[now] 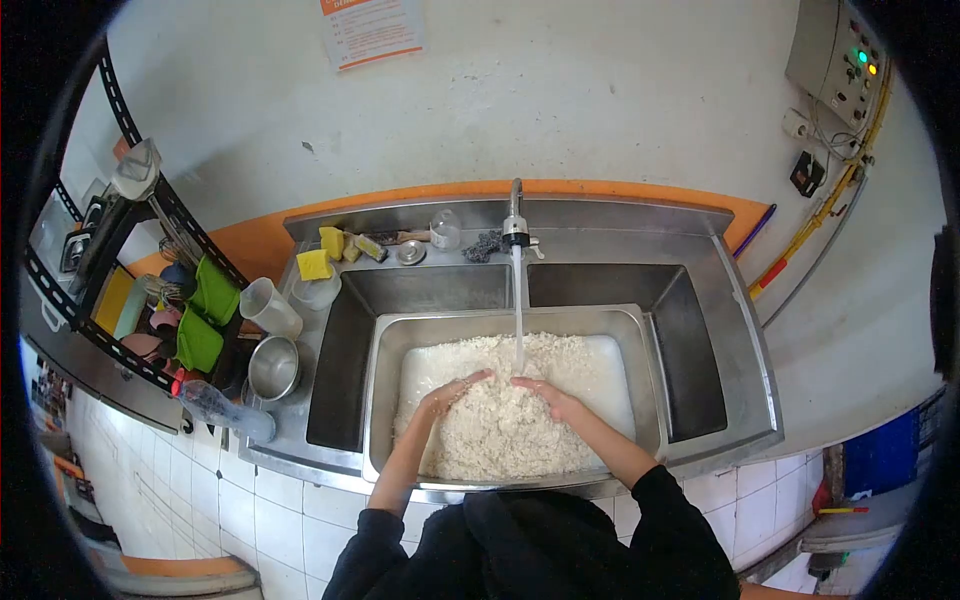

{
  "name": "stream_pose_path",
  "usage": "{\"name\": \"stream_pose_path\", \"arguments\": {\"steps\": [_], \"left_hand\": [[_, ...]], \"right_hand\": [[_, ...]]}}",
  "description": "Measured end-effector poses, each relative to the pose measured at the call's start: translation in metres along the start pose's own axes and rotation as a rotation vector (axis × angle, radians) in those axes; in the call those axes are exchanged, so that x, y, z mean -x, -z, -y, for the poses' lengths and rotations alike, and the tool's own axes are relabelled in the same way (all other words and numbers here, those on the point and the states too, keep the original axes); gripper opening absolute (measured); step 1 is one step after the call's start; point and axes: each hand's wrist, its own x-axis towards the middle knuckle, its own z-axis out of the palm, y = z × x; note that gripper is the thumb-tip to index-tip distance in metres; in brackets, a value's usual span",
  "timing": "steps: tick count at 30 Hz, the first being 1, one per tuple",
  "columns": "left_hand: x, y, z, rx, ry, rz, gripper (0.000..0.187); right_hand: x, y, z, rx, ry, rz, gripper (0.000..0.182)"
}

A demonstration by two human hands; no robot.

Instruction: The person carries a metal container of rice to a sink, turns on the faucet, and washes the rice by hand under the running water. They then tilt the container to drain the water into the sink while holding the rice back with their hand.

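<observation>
A wide steel pan [652, 400] rests across the double sink, filled with pale, lumpy grain that looks like rice [510, 440] in milky water. Water runs from the faucet [516, 228] into the middle of the pan. My left hand [455, 392] touches the grain just left of the stream, its fingers stretched toward the centre. On the other side, my right hand [548, 396] lies against the heap with fingers extended and apart. Neither hand visibly grips anything, though some fingertips are partly hidden by the grain.
Yellow sponges [314, 265], a steel scrubber [484, 246] and a glass jar [445, 230] line the sink's back ledge. At left stand a plastic jug [270, 307], a steel bowl [274, 368], a clear bottle [225, 410] and a shelf with green bins [200, 340].
</observation>
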Motion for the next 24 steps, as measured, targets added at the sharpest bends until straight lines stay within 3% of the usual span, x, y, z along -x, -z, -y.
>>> {"name": "stream_pose_path", "arguments": {"steps": [2, 3, 5, 6, 8, 9, 11, 12, 13, 14, 16, 18, 20, 21, 22, 24], "left_hand": [[0.012, -0.014, -0.012, -0.027, 0.013, 0.031, 0.078], [-0.026, 0.000, 0.027, 0.014, -0.371, 0.242, 0.063], [-0.027, -0.010, 0.018, 0.009, -0.304, 0.186, 0.055], [-0.027, -0.016, 0.013, 0.004, -0.236, 0.133, 0.048], [-0.025, -0.023, 0.009, 0.162, -0.176, 0.105, 0.045], [-0.025, -0.026, 0.008, 0.318, -0.115, 0.075, 0.042], [-0.049, -0.027, 0.026, 0.450, -0.176, 0.097, 0.040], [-0.057, -0.028, 0.033, 0.584, -0.237, 0.120, 0.038], [-0.037, -0.037, 0.021, 0.563, -0.311, 0.067, 0.050], [-0.048, -0.036, 0.029, 0.563, -0.313, 0.066, 0.050], [-0.084, -0.035, 0.052, 0.948, -0.211, 0.053, 0.056], [-0.086, -0.037, 0.044, 0.905, -0.111, -0.042, 0.056], [-0.071, -0.040, 0.041, 1.027, -0.444, 0.352, 0.049], [-0.070, -0.041, 0.037, 1.259, -0.514, 0.651, 0.047], [-0.065, -0.043, 0.037, 1.261, -0.516, 0.647, 0.047], [-0.048, -0.053, 0.033, 1.163, -0.402, 0.106, 0.050]], "right_hand": [[0.005, -0.008, 0.003, 0.051, 0.082, 0.079, 0.051], [0.000, -0.007, 0.002, 0.051, 0.082, 0.081, 0.051], [-0.016, 0.001, -0.001, 0.243, 0.116, -0.147, 0.040], [-0.010, -0.003, 0.002, 0.242, 0.115, -0.148, 0.040], [0.008, -0.021, 0.016, 0.306, 0.469, -0.286, 0.035], [0.006, -0.023, 0.018, 0.305, 0.471, -0.287, 0.035], [0.001, -0.026, 0.021, 0.453, 0.699, -0.571, 0.036], [0.009, -0.033, 0.026, 0.453, 0.701, -0.566, 0.036], [0.028, -0.042, 0.034, 0.465, 0.687, -0.518, 0.038], [0.039, -0.047, 0.038, 0.477, 0.674, -0.472, 0.039], [0.035, -0.056, 0.026, 0.523, 0.708, -0.468, 0.040], [0.027, -0.070, 0.009, 0.569, 0.742, -0.463, 0.041], [0.019, -0.084, -0.013, 1.129, 1.022, -0.707, 0.044], [0.020, -0.091, -0.019, 1.086, 1.006, -0.622, 0.049], [0.017, -0.089, -0.015, 1.087, 1.007, -0.616, 0.049], [0.014, -0.084, 0.003, 1.022, 0.823, -0.611, 0.057]]}}
